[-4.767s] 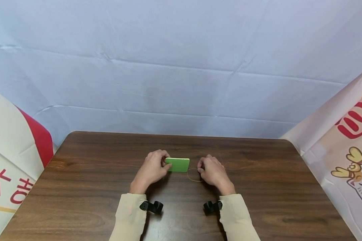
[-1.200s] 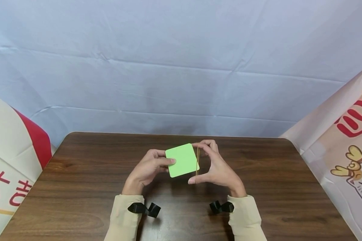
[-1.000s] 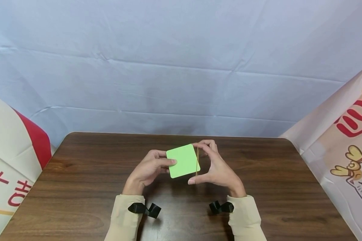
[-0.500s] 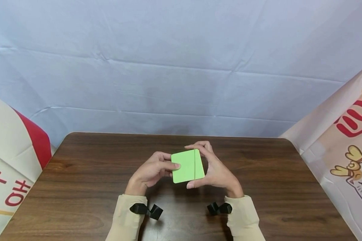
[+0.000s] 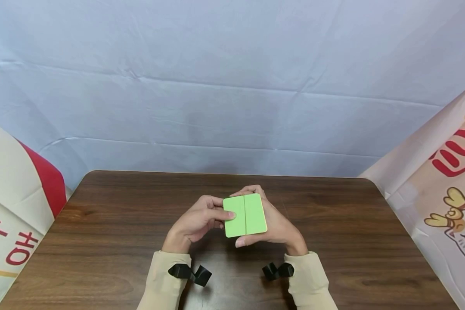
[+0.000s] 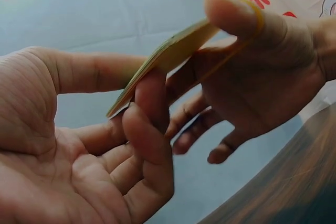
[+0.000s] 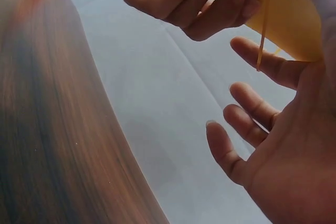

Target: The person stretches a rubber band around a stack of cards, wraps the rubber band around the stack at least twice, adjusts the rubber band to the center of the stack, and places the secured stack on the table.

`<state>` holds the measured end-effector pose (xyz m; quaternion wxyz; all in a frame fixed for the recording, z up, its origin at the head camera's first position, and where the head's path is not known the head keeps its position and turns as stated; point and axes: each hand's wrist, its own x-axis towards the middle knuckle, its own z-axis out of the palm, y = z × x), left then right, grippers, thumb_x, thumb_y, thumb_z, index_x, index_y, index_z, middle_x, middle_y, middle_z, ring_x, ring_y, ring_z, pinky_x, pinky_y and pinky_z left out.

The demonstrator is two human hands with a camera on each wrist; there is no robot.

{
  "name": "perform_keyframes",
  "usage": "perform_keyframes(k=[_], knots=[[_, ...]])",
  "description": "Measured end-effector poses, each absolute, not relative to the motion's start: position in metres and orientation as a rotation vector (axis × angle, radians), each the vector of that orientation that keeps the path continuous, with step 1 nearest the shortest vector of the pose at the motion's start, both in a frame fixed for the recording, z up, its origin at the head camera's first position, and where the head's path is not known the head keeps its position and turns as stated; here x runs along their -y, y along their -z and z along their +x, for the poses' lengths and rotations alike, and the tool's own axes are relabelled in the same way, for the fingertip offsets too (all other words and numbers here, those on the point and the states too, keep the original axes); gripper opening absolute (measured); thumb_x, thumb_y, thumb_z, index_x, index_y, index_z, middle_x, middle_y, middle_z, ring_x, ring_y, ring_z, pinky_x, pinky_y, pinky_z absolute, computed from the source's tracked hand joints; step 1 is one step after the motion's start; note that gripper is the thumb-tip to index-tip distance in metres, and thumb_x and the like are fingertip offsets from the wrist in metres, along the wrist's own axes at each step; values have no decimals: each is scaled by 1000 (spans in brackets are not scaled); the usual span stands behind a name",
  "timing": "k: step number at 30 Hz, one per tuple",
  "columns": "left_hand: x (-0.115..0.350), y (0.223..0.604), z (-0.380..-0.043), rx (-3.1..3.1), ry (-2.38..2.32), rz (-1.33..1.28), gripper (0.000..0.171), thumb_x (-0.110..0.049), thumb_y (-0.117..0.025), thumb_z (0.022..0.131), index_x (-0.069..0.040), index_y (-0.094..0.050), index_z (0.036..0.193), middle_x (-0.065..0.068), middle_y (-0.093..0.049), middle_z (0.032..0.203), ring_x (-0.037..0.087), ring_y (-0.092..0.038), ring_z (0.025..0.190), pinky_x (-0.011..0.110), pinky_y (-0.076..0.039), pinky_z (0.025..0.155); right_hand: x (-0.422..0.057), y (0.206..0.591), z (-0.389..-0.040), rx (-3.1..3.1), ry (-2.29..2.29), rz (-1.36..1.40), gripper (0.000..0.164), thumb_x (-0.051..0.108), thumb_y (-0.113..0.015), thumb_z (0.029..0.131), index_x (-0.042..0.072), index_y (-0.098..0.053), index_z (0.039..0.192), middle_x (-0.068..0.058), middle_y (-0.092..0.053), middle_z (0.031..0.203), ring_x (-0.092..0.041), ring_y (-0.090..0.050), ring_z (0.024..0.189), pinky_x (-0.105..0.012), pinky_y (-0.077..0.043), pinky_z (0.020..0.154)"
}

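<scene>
Both hands are bunched up mid-surface [image 5: 333, 215] around the green card stack [image 5: 245, 215], held up off the wood, so there's a gap to pass under them. Loads of bare wood left, right and toward the far edge. What hems it in is the blue backdrop [image 5: 232, 107] behind and the printed banners [image 5: 441, 181] leaning in at both sides.

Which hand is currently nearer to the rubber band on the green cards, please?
Right. The right hand has its thumb and fingers at the rubber band, which crosses the green cards mid-face; the left hand pinches the cards' left edge, away from it.
</scene>
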<state>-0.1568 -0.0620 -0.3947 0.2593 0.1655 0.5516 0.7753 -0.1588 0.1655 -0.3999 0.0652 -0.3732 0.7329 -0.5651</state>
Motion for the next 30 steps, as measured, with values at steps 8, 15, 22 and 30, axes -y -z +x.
perform_keyframes(k=[8,15,22,30], knots=[[60,390,-156,-1592,-2291,236,19,1,-68,89,10,-68,106,4,-71,81,14,-62,67,25,-47,61,-165,397,-154,-2326,1567,-978,97,14,-95,70,19,-38,149,-6,-36,149,-24,-39,133,-48,-37,108],[62,391,-160,-1523,-2479,-58,11,4,-66,94,10,-67,103,5,-67,77,13,-55,61,23,-46,61,-167,386,-149,-2456,1298,-1117,60,24,-92,76,27,-69,131,0,-51,138,-24,-38,125,-54,-36,102],[69,393,-166,-1418,-2583,-206,14,2,-65,96,12,-62,106,5,-69,79,10,-58,60,22,-44,61,-167,378,-147,-2303,1440,-1397,41,53,-71,90,22,-80,115,2,-47,96,-17,-44,95,-36,-41,82],[71,393,-167,-1249,-2684,-270,9,4,-58,99,7,-62,106,6,-70,79,9,-59,60,20,-44,59,-161,377,-150,-2013,1898,-1603,39,41,-54,102,16,-77,120,-6,-45,84,-18,-42,73,-30,-38,59]])
